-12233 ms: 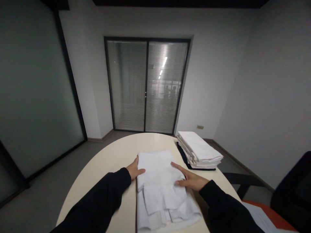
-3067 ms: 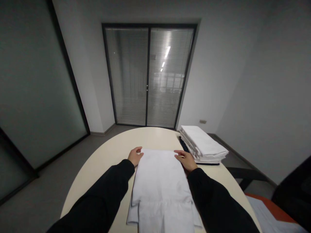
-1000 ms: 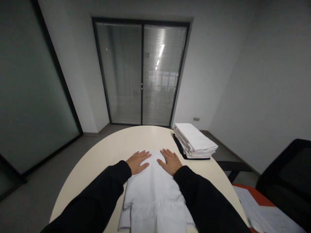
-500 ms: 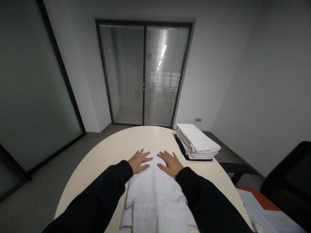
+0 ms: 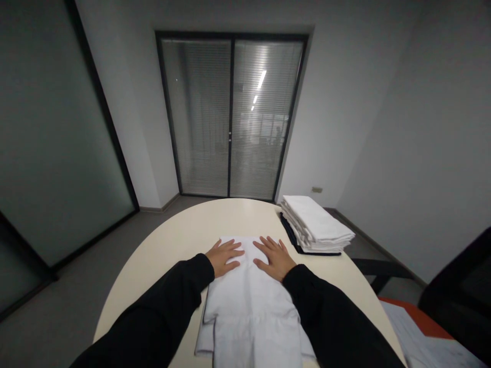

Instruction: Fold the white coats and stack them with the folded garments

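A white cloth (image 5: 253,306), partly folded in layers, lies on the round cream table (image 5: 153,255) and runs down to the bottom of the view. On its far left part rests my left hand (image 5: 225,257), flat with fingers spread. My right hand (image 5: 275,258) lies on the far right part, its fingers also spread. Neither hand grips anything. Off to the right of my right hand is a stack of folded white cloths (image 5: 316,222), with a dark folded item (image 5: 291,235) under it.
A black chair (image 5: 460,291) stands at the right, with papers (image 5: 429,342) and an orange-red item (image 5: 425,319) beside the table. Beyond the table are glass doors with blinds (image 5: 230,117). A frosted glass panel (image 5: 57,138) is on the left.
The whole view has shifted slightly, so things appear a little further right. Both hands remain spread on the cloth, in nearly the same places.
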Demonstrator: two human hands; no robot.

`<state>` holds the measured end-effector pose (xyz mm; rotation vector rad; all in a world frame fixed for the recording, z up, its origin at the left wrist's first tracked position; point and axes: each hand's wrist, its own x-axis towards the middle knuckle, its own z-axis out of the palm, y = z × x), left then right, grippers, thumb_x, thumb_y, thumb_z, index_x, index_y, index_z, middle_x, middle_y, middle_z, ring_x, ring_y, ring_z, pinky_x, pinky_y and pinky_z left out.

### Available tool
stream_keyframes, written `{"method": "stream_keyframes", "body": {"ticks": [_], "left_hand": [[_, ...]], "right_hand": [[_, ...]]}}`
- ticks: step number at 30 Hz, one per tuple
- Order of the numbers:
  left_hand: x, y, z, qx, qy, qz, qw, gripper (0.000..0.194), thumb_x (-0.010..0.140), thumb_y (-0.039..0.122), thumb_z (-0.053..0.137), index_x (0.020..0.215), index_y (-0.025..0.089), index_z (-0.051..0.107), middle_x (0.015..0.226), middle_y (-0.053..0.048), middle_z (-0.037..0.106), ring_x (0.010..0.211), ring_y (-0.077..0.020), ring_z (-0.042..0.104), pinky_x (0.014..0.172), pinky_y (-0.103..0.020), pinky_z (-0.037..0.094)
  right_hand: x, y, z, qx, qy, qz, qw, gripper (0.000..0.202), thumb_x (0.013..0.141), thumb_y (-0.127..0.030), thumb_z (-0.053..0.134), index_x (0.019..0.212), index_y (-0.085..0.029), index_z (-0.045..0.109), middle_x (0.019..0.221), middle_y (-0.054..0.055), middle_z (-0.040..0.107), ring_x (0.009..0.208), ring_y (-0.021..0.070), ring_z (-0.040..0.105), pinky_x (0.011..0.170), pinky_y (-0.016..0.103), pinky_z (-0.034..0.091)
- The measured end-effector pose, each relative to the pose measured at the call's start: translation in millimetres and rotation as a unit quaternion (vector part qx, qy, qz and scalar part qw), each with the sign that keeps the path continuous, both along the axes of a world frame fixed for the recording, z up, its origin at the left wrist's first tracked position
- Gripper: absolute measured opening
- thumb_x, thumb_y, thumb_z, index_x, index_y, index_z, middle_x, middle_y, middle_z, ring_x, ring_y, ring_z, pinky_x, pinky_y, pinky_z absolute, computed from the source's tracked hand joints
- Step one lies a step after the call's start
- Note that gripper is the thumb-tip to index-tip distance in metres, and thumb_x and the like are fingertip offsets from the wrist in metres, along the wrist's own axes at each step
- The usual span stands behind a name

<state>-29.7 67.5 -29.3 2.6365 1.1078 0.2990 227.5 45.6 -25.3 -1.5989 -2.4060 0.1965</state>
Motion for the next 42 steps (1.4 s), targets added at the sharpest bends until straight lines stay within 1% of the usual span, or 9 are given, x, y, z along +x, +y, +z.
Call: {"method": "stream_keyframes", "body": {"ticks": [4,12,18,21,27,30,33,37,42], "left_hand": [[-2.1,6.1,-5.0,0.014,-0.030,0.019,0.999,0.041,0.095,0.042,0.043,0.135,0.034,0.048,0.148,-0.001,0.037,0.139,-0.0253,0.029,0.112,-0.057,0.018],[-10.8,20.4,-15.4,0.052,-0.089,0.067,0.992,0.040,0.095,0.031,0.038,0.128,0.017,0.057,0.137,-0.008,0.052,0.132,-0.0242,0.042,0.110,-0.045,0.032],[-12.5,24.8,-18.6,0.051,-0.081,0.110,0.989,0.037,0.095,0.028,0.037,0.123,0.021,0.059,0.137,-0.006,0.052,0.129,-0.0246,0.045,0.107,-0.053,0.033],[-15.4,26.6,-21.0,0.061,-0.083,0.098,0.990,0.037,0.094,0.027,0.038,0.123,0.021,0.059,0.137,-0.007,0.052,0.129,-0.0255,0.045,0.106,-0.054,0.033],[-28.0,25.1,-27.6,0.118,-0.133,-0.023,0.984,0.038,0.087,0.038,0.052,0.120,0.022,0.061,0.129,-0.007,0.059,0.122,-0.0226,0.051,0.107,-0.041,0.037],[-27.1,22.3,-28.3,0.101,-0.080,-0.009,0.992,0.044,0.087,0.043,0.053,0.126,0.024,0.058,0.136,-0.006,0.054,0.127,-0.0249,0.047,0.106,-0.043,0.037],[-22.7,23.2,-23.0,0.114,-0.041,0.042,0.992,0.041,0.089,0.041,0.052,0.127,0.025,0.057,0.137,-0.005,0.053,0.127,-0.0266,0.046,0.105,-0.045,0.037],[-24.4,25.4,-12.3,0.159,-0.076,0.080,0.981,0.028,0.089,0.030,0.049,0.110,0.021,0.066,0.115,-0.006,0.065,0.108,-0.0225,0.057,0.096,-0.038,0.044],[-35.0,12.4,-4.0,0.096,-0.142,0.056,0.984,0.024,0.083,0.030,0.054,0.101,0.021,0.067,0.096,-0.003,0.067,0.065,-0.0122,0.057,0.068,-0.026,0.049]], "right_hand": [[-0.8,3.8,-0.5,-0.012,-0.001,-0.031,0.999,0.066,0.085,-0.063,0.043,0.143,-0.031,0.037,0.153,0.005,0.030,0.142,0.0289,0.018,0.112,0.055,0.005],[2.3,10.9,-3.4,-0.034,0.038,-0.055,0.997,0.061,0.088,-0.062,0.038,0.141,-0.032,0.039,0.153,0.002,0.028,0.143,0.0249,0.017,0.113,0.054,0.010],[5.4,14.7,-7.5,-0.027,0.043,-0.075,0.996,0.064,0.087,-0.062,0.041,0.141,-0.029,0.041,0.153,0.006,0.029,0.143,0.0263,0.018,0.113,0.052,0.014],[7.2,15.4,-7.6,-0.023,0.059,-0.075,0.995,0.062,0.088,-0.061,0.041,0.140,-0.028,0.042,0.152,0.006,0.030,0.143,0.0261,0.018,0.113,0.053,0.013],[24.3,6.7,-5.7,0.005,0.060,-0.002,0.998,0.061,0.082,-0.063,0.051,0.133,-0.030,0.052,0.149,0.005,0.037,0.142,0.0296,0.020,0.113,0.054,0.013],[31.7,2.3,-8.0,-0.014,0.042,-0.008,0.999,0.066,0.081,-0.065,0.050,0.137,-0.030,0.047,0.151,0.005,0.033,0.142,0.0303,0.020,0.112,0.053,0.019],[32.0,4.6,-10.9,-0.024,0.018,-0.037,0.999,0.065,0.083,-0.065,0.046,0.140,-0.033,0.042,0.152,0.003,0.030,0.142,0.0296,0.020,0.111,0.058,0.014],[29.0,14.3,-9.4,0.027,0.014,-0.070,0.997,0.064,0.082,-0.064,0.050,0.136,-0.030,0.048,0.151,0.007,0.032,0.141,0.0302,0.023,0.111,0.058,0.016],[34.6,12.9,0.9,0.100,0.052,-0.021,0.993,0.050,0.082,-0.056,0.056,0.120,-0.024,0.063,0.134,0.011,0.053,0.126,0.0275,0.045,0.107,0.045,0.032]]}}
